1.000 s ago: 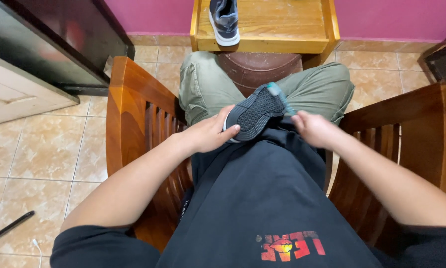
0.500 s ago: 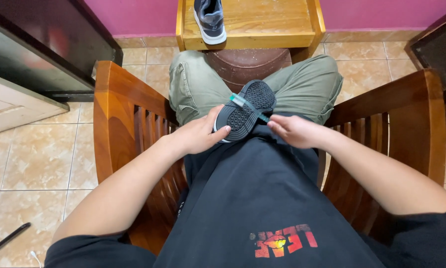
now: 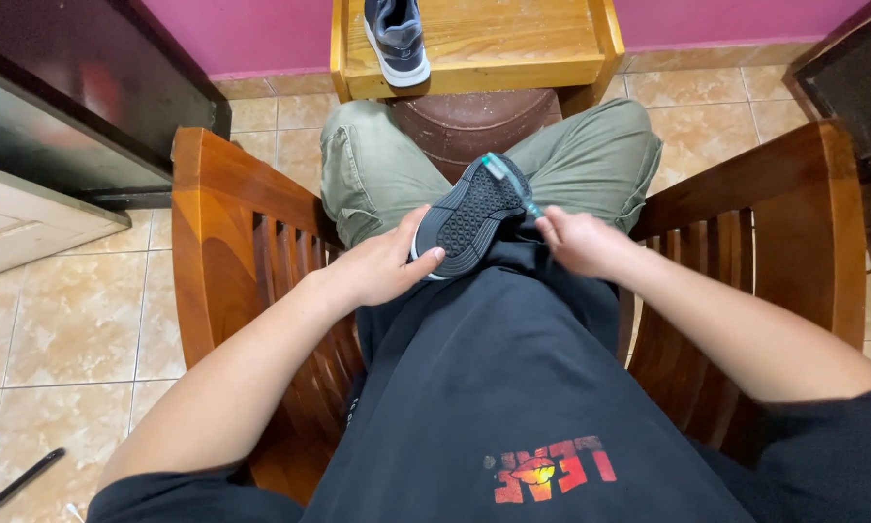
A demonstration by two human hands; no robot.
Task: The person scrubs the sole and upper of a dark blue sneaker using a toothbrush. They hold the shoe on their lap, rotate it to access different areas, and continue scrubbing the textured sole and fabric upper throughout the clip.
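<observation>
There is a single view, from a camera worn on the person's head. It looks steeply down the front of the body onto the lap, with the wooden armchair [image 3: 232, 242] as the fixed landmark. The chair's two armrests run up both sides of the picture, so the camera sits above and between them, facing forward past the knees. Beyond the chair, at the top edge, lies a low wooden worktop [image 3: 513, 58] against a pink wall. Both forearms enter from the bottom corners, close to the lens. No second view shares this scene.
</observation>
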